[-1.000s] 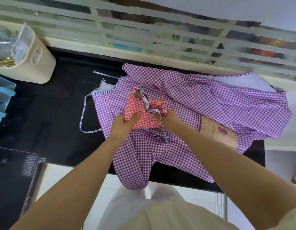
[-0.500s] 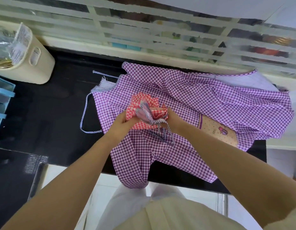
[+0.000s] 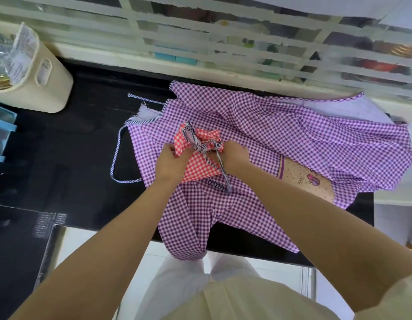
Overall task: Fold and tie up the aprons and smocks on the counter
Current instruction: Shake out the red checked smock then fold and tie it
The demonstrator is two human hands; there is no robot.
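Note:
A folded red-and-white checked apron (image 3: 200, 167) lies as a small bundle on top of a spread purple checked apron (image 3: 281, 139) on the black counter (image 3: 68, 158). A striped strap (image 3: 220, 167) is wound around the red bundle, and its loose end trails toward me. My left hand (image 3: 171, 161) grips the bundle's left side. My right hand (image 3: 235, 155) pinches the strap at the knot on the bundle's right. The purple apron has a beige pocket (image 3: 304, 179) with a printed figure, and one corner hangs over the counter's front edge.
A cream bin (image 3: 34, 72) with plastic-wrapped items stands at the back left. Blue trays (image 3: 1, 130) sit at the left edge. A slatted window runs behind the counter. A purple apron strap loop (image 3: 118, 158) lies on the bare counter to the left.
The strap has been drawn tighter round the red bundle and now forms a knot. Both hands shifted slightly while working it; the loose end now hangs straighter toward me.

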